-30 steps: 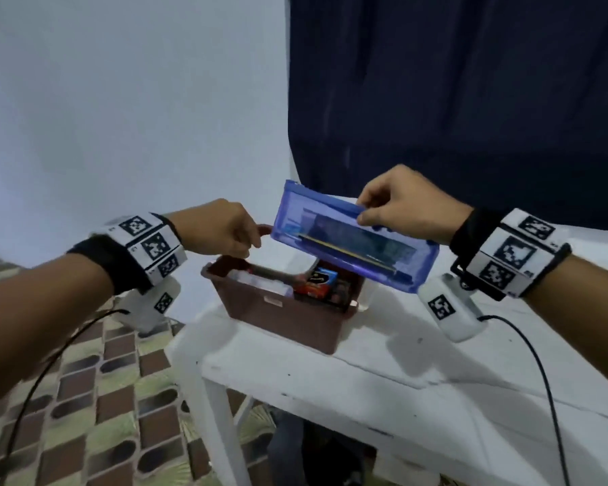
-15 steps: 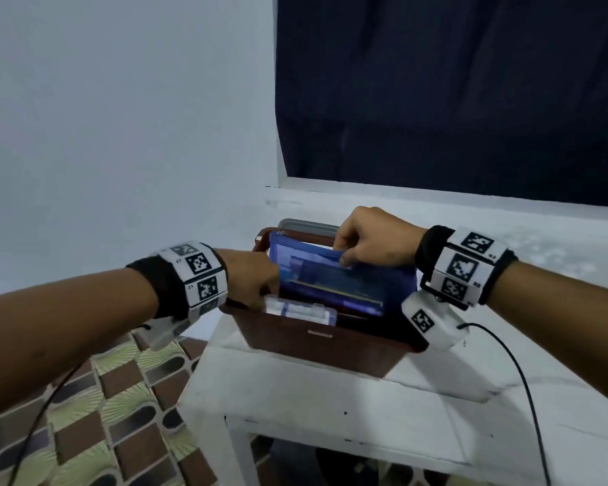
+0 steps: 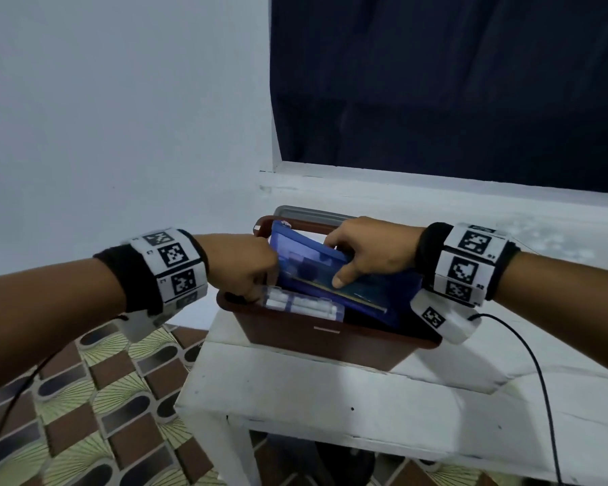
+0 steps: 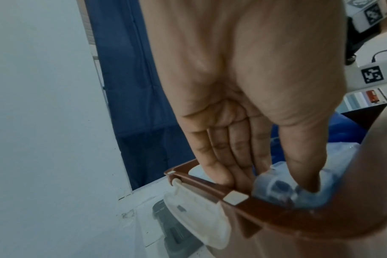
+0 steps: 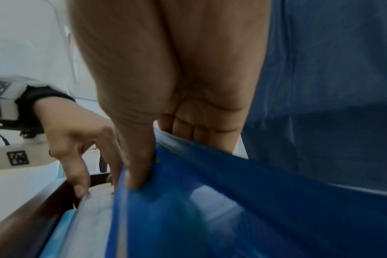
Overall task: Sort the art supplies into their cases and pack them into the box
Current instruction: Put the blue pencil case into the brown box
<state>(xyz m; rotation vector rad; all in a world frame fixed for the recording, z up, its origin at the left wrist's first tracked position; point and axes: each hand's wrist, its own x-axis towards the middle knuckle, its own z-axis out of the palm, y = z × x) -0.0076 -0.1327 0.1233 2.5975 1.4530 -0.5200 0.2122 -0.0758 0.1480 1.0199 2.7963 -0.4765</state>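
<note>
Head view | blue case (image 3: 316, 271) tilted in brown box (image 3: 330, 342), table's 10 o'clock corner | right hand (image 3: 369, 250) pinches its top edge | left hand (image 3: 243, 268) grips clear case (image 3: 302, 305) at box's 9 o'clock | white table (image 3: 330, 398)

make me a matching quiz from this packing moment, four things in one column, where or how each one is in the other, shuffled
Things:
1. blue pouch
2. clear case
3. brown box
4. grey lid

Places or states:
A. stands on the white table
B. lies behind the box
C. pinched by the right hand, tilted into the box
D. at the box's near side, under the left hand

Pairs: 1-C, 2-D, 3-A, 4-B
</note>
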